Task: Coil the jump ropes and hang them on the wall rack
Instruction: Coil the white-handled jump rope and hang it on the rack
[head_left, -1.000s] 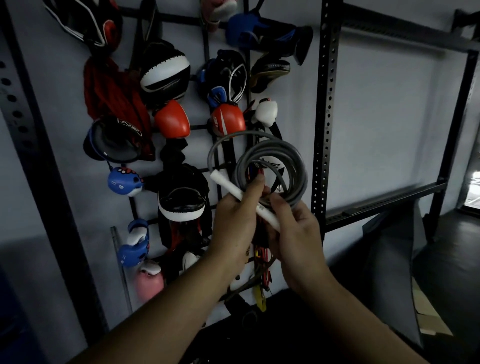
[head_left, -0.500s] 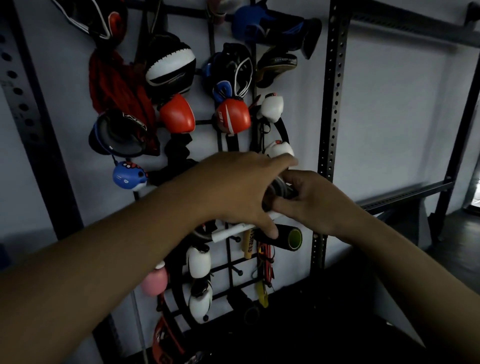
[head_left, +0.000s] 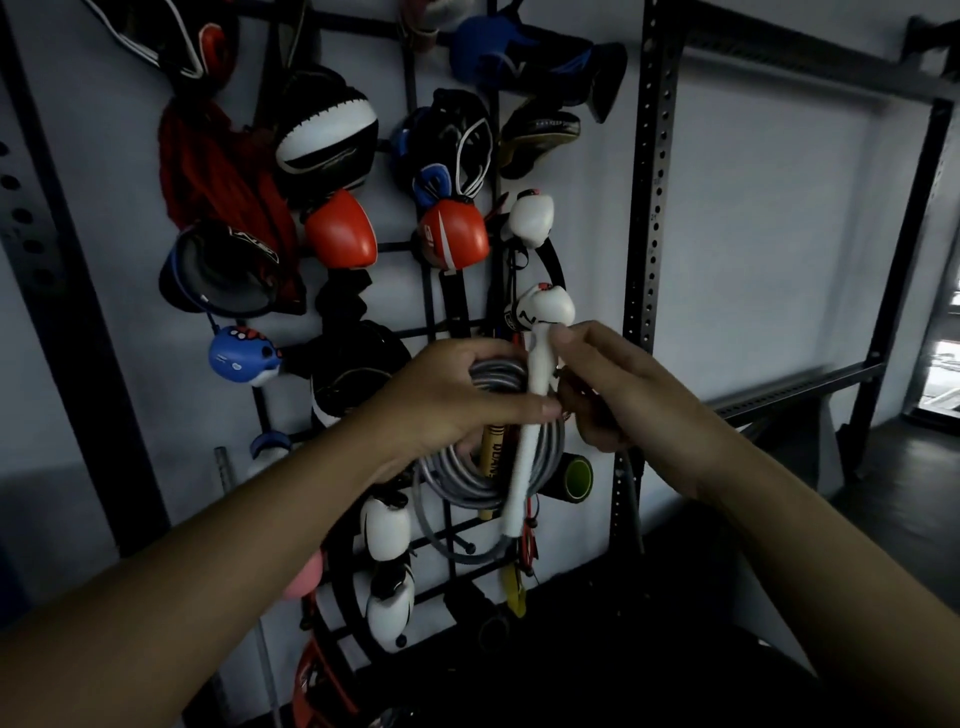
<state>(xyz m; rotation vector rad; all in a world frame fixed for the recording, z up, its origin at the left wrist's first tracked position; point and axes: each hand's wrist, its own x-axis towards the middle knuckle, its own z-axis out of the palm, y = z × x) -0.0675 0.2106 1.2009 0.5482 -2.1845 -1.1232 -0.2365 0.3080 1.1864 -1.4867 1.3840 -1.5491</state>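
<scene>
A grey jump rope (head_left: 467, 480) hangs in a coil in front of the black wall rack (head_left: 431, 312). My left hand (head_left: 441, 400) grips the top of the coil, thumb across the front. A long white handle (head_left: 524, 447) of the rope runs down over the coil's right side. My right hand (head_left: 613, 389) pinches the top end of that handle between thumb and fingers. A loose grey loop of rope sags below the coil. Whether the coil sits on a rack hook is hidden by my hands.
The rack is crowded with boxing gloves (head_left: 343, 228), focus pads (head_left: 324, 135) and headgear (head_left: 223, 270). A black perforated upright (head_left: 644, 218) stands just right of the rack, with a crossbar (head_left: 800, 384) behind my right hand. A green-capped tube (head_left: 574, 478) pokes out by the coil.
My hands have lowered from the rack pegs. The coil now hangs below my left hand, and the white handle has turned from lying sideways to nearly upright in my right fingers.
</scene>
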